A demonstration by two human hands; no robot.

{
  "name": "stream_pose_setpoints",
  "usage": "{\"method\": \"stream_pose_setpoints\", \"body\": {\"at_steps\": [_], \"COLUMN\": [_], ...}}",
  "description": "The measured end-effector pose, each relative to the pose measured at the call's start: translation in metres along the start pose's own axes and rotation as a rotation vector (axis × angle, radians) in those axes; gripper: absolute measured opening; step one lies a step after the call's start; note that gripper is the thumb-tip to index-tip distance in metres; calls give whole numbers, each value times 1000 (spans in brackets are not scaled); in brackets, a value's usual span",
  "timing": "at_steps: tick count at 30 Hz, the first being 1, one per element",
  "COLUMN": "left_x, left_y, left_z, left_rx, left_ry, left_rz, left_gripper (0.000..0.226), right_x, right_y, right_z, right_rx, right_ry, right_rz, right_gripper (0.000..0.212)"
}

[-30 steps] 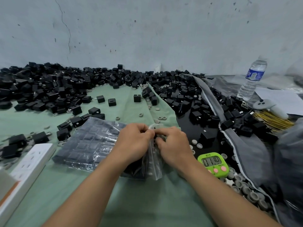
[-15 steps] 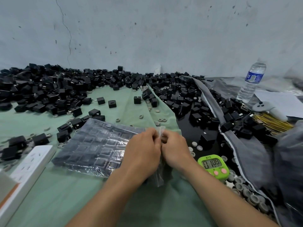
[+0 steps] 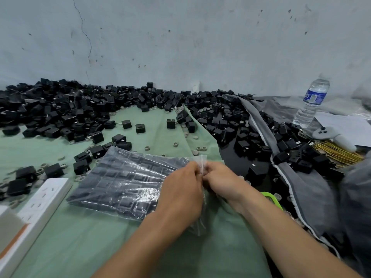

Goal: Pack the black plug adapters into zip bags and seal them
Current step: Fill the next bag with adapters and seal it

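A clear zip bag (image 3: 128,181) packed with rows of black plug adapters lies flat on the green cloth (image 3: 66,241). My left hand (image 3: 180,191) and my right hand (image 3: 222,182) meet at the bag's right edge, both pinching its clear plastic opening strip. The fingertips are hidden between the two hands. A big heap of loose black adapters (image 3: 66,111) fills the back of the table along the wall, and more adapters (image 3: 236,127) lie to the right.
A white power strip (image 3: 38,205) lies at the left edge. A green timer (image 3: 271,198) peeks out behind my right wrist. A water bottle (image 3: 312,101), a grey controller (image 3: 333,137), gold wire ties (image 3: 337,153), grey cloth (image 3: 309,189) and small grey rings (image 3: 200,148) sit nearby.
Both hands have shifted right and slightly away along the bag's edge, still pinching it. The filled bag now shows more to the left of my left hand.
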State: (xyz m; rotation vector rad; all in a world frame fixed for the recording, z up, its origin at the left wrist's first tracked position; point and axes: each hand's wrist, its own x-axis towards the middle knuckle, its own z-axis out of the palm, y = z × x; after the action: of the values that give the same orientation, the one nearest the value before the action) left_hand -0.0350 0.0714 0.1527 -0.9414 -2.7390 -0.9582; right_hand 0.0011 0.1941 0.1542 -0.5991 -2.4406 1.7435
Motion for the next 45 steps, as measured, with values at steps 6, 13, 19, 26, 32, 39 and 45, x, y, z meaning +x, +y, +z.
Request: {"method": "stream_pose_setpoints", "body": {"at_steps": [6, 13, 19, 26, 32, 39, 45], "left_x": [9, 27, 25, 21, 20, -8, -21], "left_y": [-6, -43, -54, -51, -53, 2, 18], "left_z": [-6, -42, -40, -26, -28, -31, -17], "left_rx": [-11, 77, 234, 318, 323, 208, 613], "left_ry": [-56, -41, -226, -315, -410, 58, -114], "left_rz": [-9, -74, 33, 125, 81, -19, 18], "left_gripper": [22, 41, 50, 56, 60, 33, 30], "right_x": [2, -4, -1, -2, -17, -13, -9], "right_y": [4, 11, 23, 18, 1, 13, 5], "right_z": [2, 6, 9, 4, -56, -100, -74], "right_rx": [-245, -334, -582, -649, -869, -843, -677], "right_ry": [186, 260, 167, 63, 548, 263, 363], "right_rz": [-143, -316, -420, -399, -141, 213, -36], "right_gripper": [32, 42, 43, 47, 34, 33, 23]}}
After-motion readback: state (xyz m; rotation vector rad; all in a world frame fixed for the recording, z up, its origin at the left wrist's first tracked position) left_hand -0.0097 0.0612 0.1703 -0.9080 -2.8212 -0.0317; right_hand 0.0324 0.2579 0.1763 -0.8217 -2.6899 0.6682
